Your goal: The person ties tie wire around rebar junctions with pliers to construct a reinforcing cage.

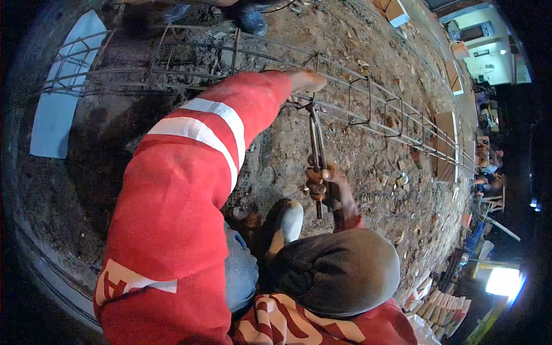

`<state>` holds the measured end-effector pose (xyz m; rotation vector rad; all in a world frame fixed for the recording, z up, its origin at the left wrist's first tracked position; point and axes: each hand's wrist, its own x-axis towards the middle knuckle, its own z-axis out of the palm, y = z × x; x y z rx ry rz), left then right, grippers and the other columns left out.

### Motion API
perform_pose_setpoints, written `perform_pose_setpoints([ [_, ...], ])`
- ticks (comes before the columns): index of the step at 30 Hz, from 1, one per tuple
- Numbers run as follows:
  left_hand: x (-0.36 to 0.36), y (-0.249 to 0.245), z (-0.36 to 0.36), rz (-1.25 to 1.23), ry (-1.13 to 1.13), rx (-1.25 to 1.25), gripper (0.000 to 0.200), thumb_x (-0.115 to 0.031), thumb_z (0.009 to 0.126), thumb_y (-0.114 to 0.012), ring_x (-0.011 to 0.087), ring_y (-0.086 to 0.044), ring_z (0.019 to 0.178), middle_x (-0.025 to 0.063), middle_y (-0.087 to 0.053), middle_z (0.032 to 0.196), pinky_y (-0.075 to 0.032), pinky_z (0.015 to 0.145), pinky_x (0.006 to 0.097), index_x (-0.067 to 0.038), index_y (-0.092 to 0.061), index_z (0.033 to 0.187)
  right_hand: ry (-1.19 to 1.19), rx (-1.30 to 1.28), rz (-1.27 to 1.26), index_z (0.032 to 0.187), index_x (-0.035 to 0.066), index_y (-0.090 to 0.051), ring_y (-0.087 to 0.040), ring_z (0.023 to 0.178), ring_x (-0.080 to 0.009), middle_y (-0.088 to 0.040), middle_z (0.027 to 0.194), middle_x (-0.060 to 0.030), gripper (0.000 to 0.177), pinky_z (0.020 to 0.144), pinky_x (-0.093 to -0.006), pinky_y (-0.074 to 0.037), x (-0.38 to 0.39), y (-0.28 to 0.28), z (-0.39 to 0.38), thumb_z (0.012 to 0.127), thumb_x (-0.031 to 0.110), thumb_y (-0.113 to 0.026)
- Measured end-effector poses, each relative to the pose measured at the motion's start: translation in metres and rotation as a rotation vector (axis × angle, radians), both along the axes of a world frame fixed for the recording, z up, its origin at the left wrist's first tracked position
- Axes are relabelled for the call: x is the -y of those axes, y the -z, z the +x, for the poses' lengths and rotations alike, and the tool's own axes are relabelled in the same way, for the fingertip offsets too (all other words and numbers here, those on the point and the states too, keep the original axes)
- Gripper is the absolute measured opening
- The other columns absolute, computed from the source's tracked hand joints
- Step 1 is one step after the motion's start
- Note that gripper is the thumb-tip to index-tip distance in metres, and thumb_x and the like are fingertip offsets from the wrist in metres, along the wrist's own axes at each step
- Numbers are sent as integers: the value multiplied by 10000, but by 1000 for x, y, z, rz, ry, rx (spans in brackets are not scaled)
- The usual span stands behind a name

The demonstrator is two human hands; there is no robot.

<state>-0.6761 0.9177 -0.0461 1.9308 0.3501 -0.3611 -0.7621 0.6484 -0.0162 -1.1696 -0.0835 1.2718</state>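
My left hand [307,81], at the end of a red sleeve with pale stripes, is on the upper bars of a long rebar cage [368,95]. Its fingers look bent round a bar, though they are partly hidden. Below it, my right hand [326,185] is closed around the handles of long metal pincers [317,141]. The jaws of the pincers touch the lower bar of the cage, close under my left hand. Whether wire sits in the jaws is too small to tell.
Pale boards [57,109] stand at the left and other boards [446,144] at the right end of the cage. Another person's shoe [251,20] is across the cage. Rough soil [368,178] surrounds it. A bright lamp [505,282] shines at lower right.
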Motion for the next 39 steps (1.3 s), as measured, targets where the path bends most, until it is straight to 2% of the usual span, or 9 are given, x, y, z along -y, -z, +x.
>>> perform_pose_setpoints([
  [2, 1, 4, 6, 15, 10, 85, 526, -336, 934, -309, 351, -595, 1048, 246, -606, 1215, -424, 900, 489, 42, -581, 1177, -23, -137, 106, 1246, 22, -457, -524, 544, -147, -530, 756, -22, 554, 472, -262, -440, 4, 9, 3, 795, 136, -757],
  [6, -7, 45, 31, -28, 11, -7, 589, -429, 995, -276, 241, -507, 1181, 159, -546, 1338, -377, 1001, 437, 0, -496, 1332, -203, 1406, -816, 1110, 27, -494, -616, 687, -300, -612, 816, -108, 571, 580, -390, -472, 0, -3, -5, 745, 353, -787],
  [10, 8, 14, 28, -172, -26, -149, 590, -388, 957, -297, 328, -431, 1338, 195, -421, 1475, -355, 1068, 419, -26, -456, 1395, -60, 2098, -1048, 1162, 38, -494, -606, 797, -389, -605, 892, -158, 469, 687, -517, -459, 3, -13, -18, 808, 291, -668],
  [13, -3, 68, 86, 63, 264, -86, 598, -405, 963, -295, 306, -452, 1318, 202, -414, 1477, -369, 1057, 410, -23, -455, 1393, -110, 1804, -1070, 1196, 76, -514, -612, 875, -416, -625, 982, -199, 409, 722, -545, -456, 5, -12, -19, 858, 281, -615],
  [18, 11, 80, 80, -99, 66, 54, 604, -413, 974, -271, 294, -496, 1254, 190, -474, 1428, -376, 1046, 412, -5, -467, 1373, -288, 1164, -1045, 967, 54, -642, -638, 708, -411, -650, 773, -223, 251, 624, -500, -469, -1, 1, -1, 884, 289, -608],
  [28, -6, 90, 74, -114, 36, 10, 628, -445, 982, -270, 260, -493, 1226, 162, -479, 1428, -376, 1041, 414, -4, -448, 1392, -188, 1430, -929, 810, 43, -635, -599, 574, -356, -659, 700, -161, 430, 539, -439, -449, 15, 31, 13, 813, 461, -734],
  [32, -7, 108, 69, -157, 74, -19, 637, -475, 980, -287, 233, -491, 1200, 153, -488, 1416, -412, 1003, 423, -30, -449, 1405, -185, 808, -645, 745, 105, -589, -473, 427, -151, -547, 582, 8, 373, 384, -336, -342, 3, 19, 4, 842, 443, -713],
  [34, -1, 90, 63, -147, 86, -39, 638, -466, 965, -300, 260, -488, 1234, 173, -464, 1436, -404, 1021, 427, -45, -418, 1430, -356, -776, 275, 841, 117, -577, -486, 485, -105, -500, 601, 10, 326, 356, -282, -325, 26, 44, 28, 853, 402, -735],
  [39, 3, 33, 36, -133, -23, -193, 661, -473, 926, -366, 413, -470, 1285, 205, -455, 1449, -399, 1026, 497, -121, -361, 1486, -417, -544, 355, 891, 102, -538, -423, 357, -119, -400, 486, 57, 437, 290, -311, -308, 13, 75, 8, 821, 494, -717],
])
